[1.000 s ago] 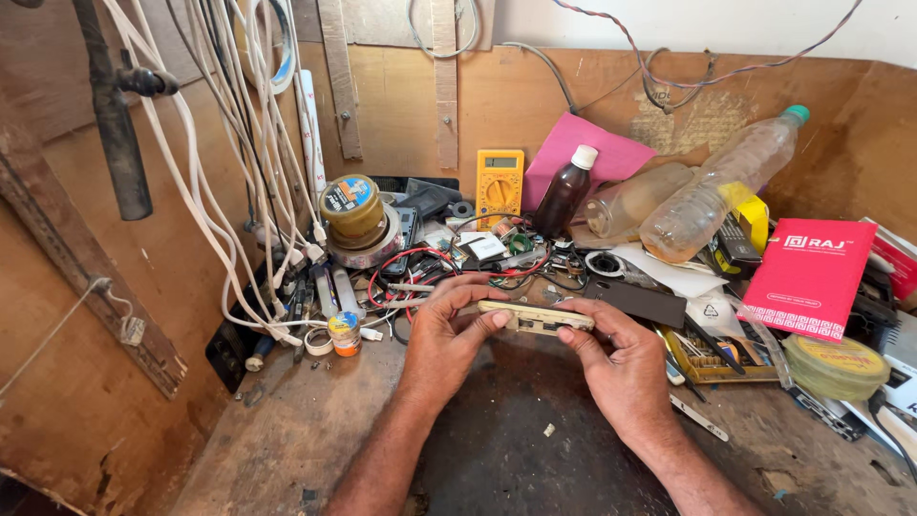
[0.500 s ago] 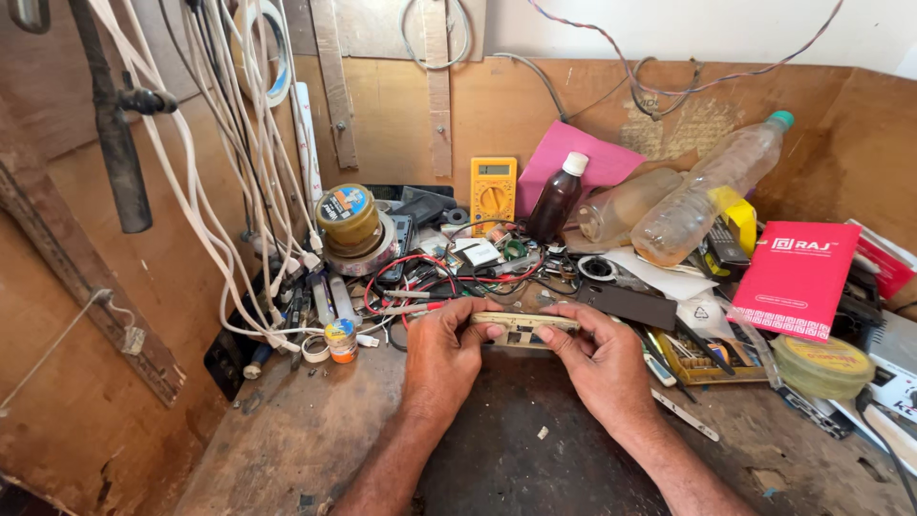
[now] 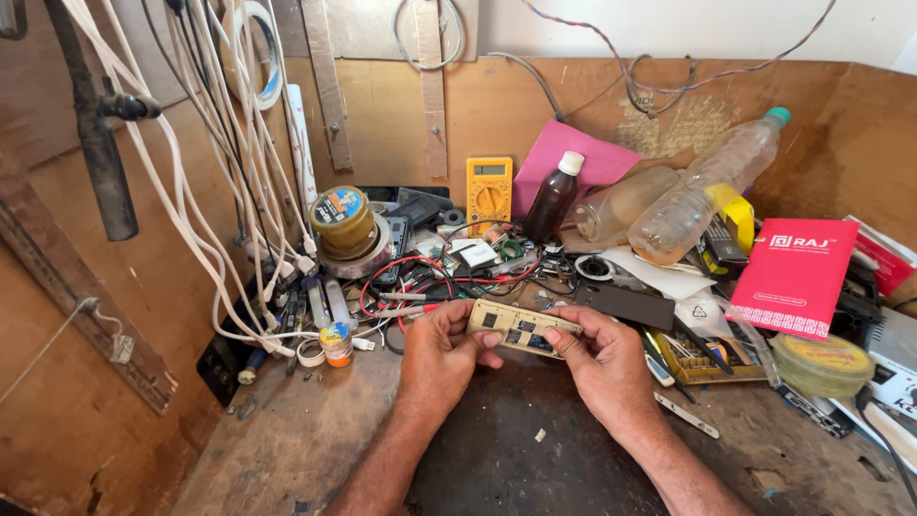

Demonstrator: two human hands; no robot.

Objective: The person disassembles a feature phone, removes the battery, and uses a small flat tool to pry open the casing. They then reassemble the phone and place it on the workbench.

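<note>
Right now the messy wooden surface (image 3: 287, 449) holds bottles, wires and tools. Both hands, the left hand (image 3: 441, 352) and the right hand (image 3: 602, 361), grip a small tan circuit board (image 3: 521, 330) by its ends, just above the surface. It looks like checking time; turning it needs gentle fingers.

Yellow multimeter (image 3: 488, 194), dark bottle (image 3: 553, 199), red booklet (image 3: 795, 275)

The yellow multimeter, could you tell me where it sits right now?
In the head view, the multimeter stands against the back board, centre, left of the dark bottle, beyond both hands.
</note>
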